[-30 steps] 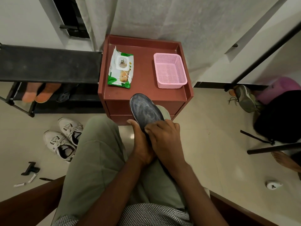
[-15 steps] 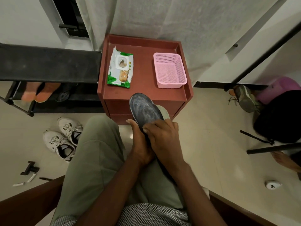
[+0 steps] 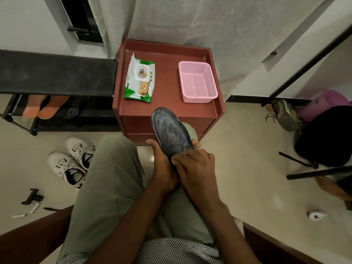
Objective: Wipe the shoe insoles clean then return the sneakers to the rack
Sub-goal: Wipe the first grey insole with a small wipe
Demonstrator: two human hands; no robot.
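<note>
Gripping insole (image 3: 171, 133), left hand (image 3: 163, 168)

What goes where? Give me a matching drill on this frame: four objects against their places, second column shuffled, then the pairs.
Things:
1. wipes pack
2. pink basket
3. dark insole
4. white sneakers

Places:
A. on the floor, below the shoe rack
B. right side of the red cabinet top
C. held in the left hand, right hand on it
D. left side of the cabinet top

Pairs: 1-D, 2-B, 3-C, 4-A
</note>
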